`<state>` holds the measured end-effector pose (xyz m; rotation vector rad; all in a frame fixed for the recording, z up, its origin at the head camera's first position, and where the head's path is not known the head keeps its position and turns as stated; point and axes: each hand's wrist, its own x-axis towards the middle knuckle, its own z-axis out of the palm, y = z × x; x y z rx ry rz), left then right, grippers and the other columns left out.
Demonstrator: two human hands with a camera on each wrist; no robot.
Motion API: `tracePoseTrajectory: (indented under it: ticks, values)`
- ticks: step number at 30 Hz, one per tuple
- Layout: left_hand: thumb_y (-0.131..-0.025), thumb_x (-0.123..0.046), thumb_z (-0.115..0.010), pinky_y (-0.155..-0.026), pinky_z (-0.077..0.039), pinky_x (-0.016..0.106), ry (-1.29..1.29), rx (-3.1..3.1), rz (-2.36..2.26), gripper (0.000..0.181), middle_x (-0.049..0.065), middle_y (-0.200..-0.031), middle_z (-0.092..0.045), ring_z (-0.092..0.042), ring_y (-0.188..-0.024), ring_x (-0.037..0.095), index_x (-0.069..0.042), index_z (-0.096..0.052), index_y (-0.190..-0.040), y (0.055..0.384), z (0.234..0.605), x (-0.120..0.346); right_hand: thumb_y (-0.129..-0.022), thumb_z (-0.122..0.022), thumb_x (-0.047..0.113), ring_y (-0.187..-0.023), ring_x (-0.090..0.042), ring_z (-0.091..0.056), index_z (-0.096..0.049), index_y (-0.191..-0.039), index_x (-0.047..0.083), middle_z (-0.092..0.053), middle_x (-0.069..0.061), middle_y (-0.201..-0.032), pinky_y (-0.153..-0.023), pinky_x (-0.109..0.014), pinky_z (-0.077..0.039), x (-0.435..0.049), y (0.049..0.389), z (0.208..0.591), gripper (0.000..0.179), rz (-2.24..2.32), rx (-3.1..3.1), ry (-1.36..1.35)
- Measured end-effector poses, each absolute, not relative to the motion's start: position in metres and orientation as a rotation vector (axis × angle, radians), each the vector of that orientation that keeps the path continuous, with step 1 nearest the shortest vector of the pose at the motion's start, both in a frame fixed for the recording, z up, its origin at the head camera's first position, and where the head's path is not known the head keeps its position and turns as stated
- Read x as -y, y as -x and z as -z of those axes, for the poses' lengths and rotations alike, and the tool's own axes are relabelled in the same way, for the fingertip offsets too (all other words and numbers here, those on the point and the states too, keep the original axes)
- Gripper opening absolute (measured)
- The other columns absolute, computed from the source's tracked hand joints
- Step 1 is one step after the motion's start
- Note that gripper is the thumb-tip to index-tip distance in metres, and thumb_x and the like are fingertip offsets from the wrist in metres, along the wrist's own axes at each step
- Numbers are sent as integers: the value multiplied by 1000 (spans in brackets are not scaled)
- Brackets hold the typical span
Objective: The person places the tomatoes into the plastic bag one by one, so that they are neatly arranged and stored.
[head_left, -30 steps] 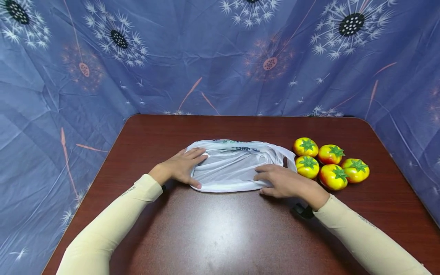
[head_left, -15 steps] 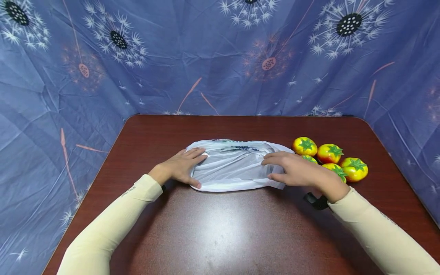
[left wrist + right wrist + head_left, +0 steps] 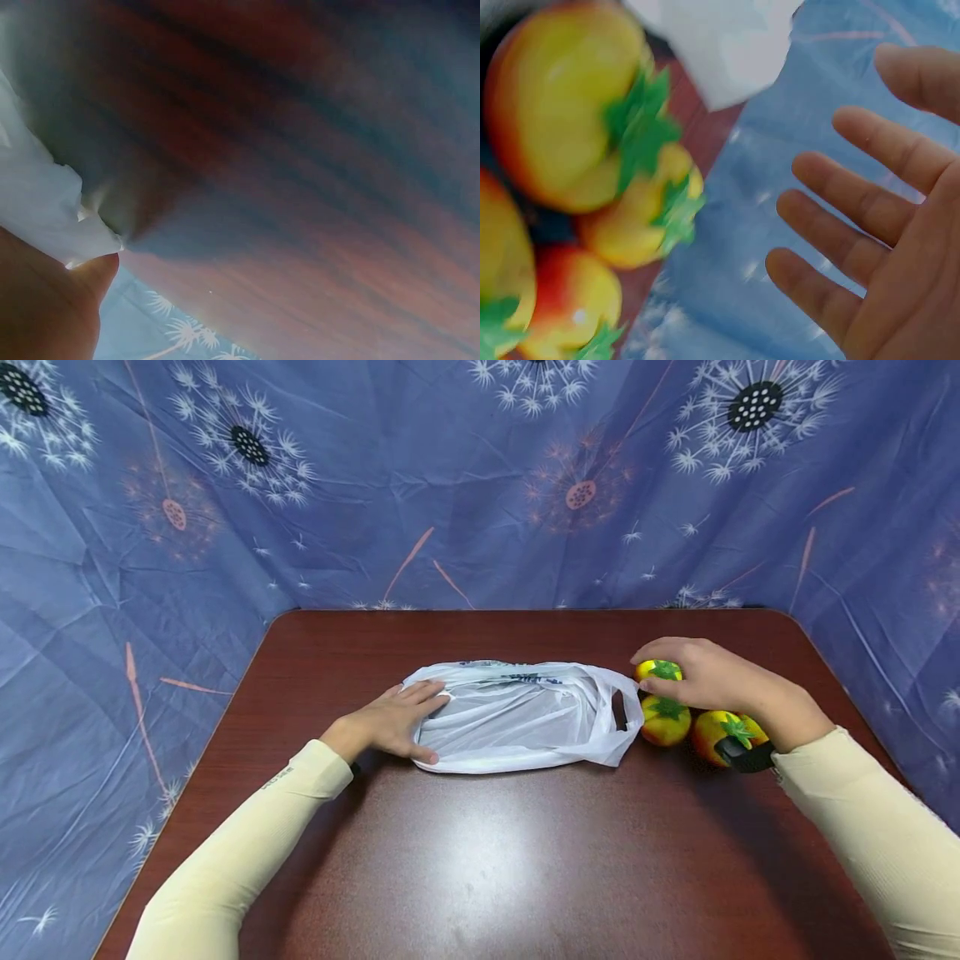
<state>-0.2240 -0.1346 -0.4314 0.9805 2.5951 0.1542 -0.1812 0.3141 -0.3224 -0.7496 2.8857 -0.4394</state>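
A white plastic bag (image 3: 517,718) lies flat on the table, its mouth spread wide and a handle loop pointing right. My left hand (image 3: 390,722) rests on the bag's left edge with fingers spread. In the left wrist view, part of that hand (image 3: 45,300) shows against the white plastic (image 3: 45,187). Over the cluster of yellow-and-red fruits with green leafy tops hovers my right hand (image 3: 705,677), above the back-left fruit (image 3: 658,671). The right wrist view shows its fingers extended, apart from the nearest fruit (image 3: 562,105). Some fruits are hidden beneath the hand and wrist.
Another fruit (image 3: 666,720) sits close to the bag's handle, and one more (image 3: 723,735) is partly behind the black wrist strap (image 3: 746,755). The brown table (image 3: 465,852) ends at a blue patterned cloth (image 3: 487,527) behind and at both sides.
My right hand has left the bag's right side and moved right and back, over the fruits. The bag's handle end is uncovered now. The left hand has stayed in place.
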Motion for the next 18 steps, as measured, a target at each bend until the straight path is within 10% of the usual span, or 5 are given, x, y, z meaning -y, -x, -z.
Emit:
tracePoseTrajectory:
  ticks: [18]
  values:
    - [-76,-66,-72,-122,-14,63,-991,-2600,-122,107,4,-169,-10,-12,-156,32,-19,-23,-159,227,430,132,-90,-69,21,-131,-50,-44,-60,-131,3,-50,-30,-141,-107,-66,-35,-361,213,334,46,275,-2883,475]
